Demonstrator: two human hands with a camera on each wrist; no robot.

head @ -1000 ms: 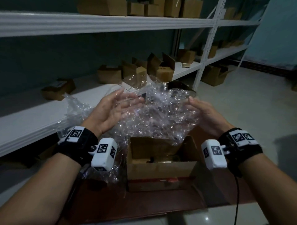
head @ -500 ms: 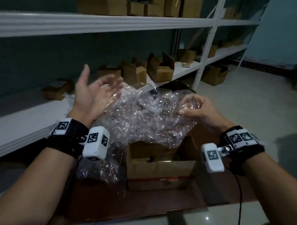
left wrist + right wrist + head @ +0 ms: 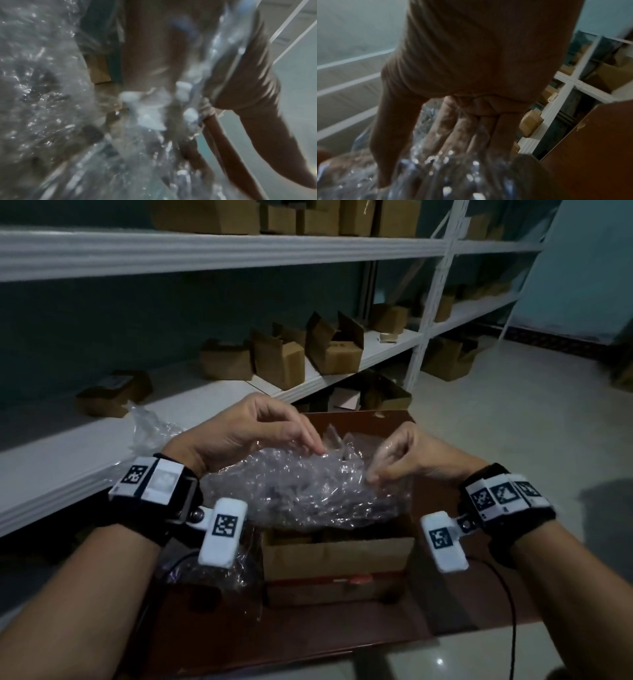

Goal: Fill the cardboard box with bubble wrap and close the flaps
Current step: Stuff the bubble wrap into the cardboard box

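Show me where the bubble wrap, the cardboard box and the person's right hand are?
bubble wrap [image 3: 308,491]: head view, middle of the crumpled clear sheet above the box.
cardboard box [image 3: 337,556]: head view, its near front wall.
right hand [image 3: 407,457]: head view, back of the hand, fingers pinching the wrap.

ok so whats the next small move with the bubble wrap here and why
Probably lower and press the bundle down into the box. Both the left hand and the right hand pinch the bubble wrap, bunched directly above the open cardboard box. Most of the wrap sits over the rim, not inside, so the flaps likely cannot close until it is tucked in.
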